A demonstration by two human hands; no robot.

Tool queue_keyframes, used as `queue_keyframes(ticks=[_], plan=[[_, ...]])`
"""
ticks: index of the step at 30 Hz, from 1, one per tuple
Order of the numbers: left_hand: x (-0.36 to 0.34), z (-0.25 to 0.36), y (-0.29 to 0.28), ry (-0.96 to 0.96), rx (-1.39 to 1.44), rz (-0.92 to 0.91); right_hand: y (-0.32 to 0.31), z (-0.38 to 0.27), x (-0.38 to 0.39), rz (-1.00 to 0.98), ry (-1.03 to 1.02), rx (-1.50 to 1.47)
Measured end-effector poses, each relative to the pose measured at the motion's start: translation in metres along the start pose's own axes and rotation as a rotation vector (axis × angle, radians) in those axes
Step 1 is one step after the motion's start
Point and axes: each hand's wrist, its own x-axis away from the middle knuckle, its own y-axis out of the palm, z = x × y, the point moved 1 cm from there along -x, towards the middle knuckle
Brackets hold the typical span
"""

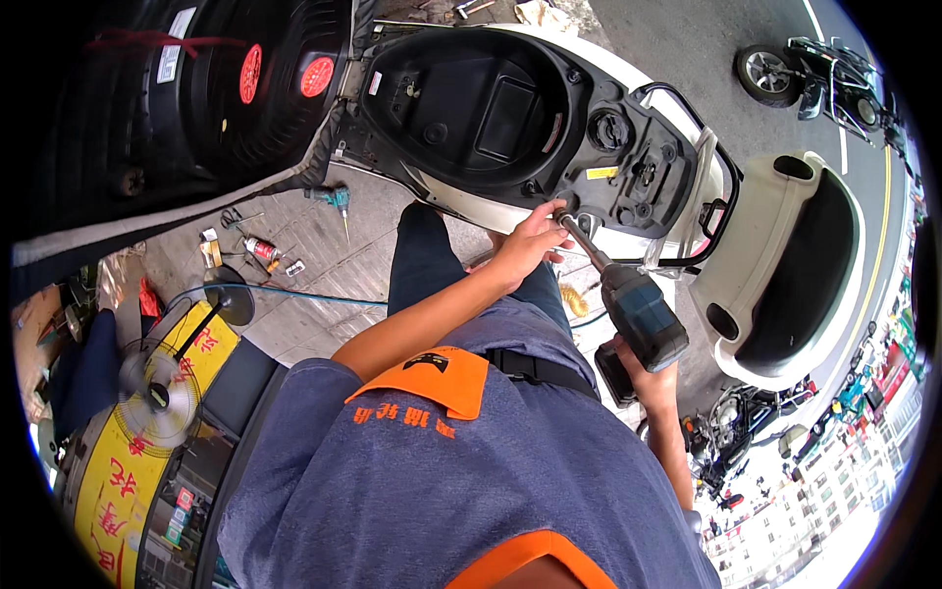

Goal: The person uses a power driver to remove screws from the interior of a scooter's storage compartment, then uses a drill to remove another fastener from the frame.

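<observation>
blue-black power driver [638, 306], long grey shaft [587, 244]; right grip [650, 378] clasps driver, left grip [531, 242] pinches shaft

Bright daylight washes out the buildings [822, 501] at near right, while the seat underside [211, 118] at far left sinks into darkness; fan blades [175, 404] look blurred; fisheye distortion bends the road [677, 49].

The blue-grey shirt [471, 486] has short sleeves [294, 412], an orange neckline trim [538, 547], an orange flap [456, 388] with a black emblem [429, 362], and orange lettering [415, 421]. Below come a black belt [538, 372] and dark trousers [422, 250]; the hands [531, 243] are bare.
</observation>
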Motion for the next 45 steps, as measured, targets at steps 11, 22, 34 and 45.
queue_keyframes(ticks=[11,22,34,45], plan=[[-0.017,-0.023,-0.008,0.210,0.029,0.068,0.005,0.017,-0.036,-0.055,-0.282,0.161],[-0.032,-0.039,-0.014,0.267,0.114,0.089,-0.002,-0.002,-0.047,-0.132,-0.061,0.148],[-0.020,-0.039,-0.011,0.274,0.174,0.069,-0.003,-0.010,-0.039,-0.132,-0.100,0.165],[-0.024,-0.043,-0.016,0.309,0.198,0.051,-0.002,-0.011,-0.037,-0.135,-0.059,0.166]])
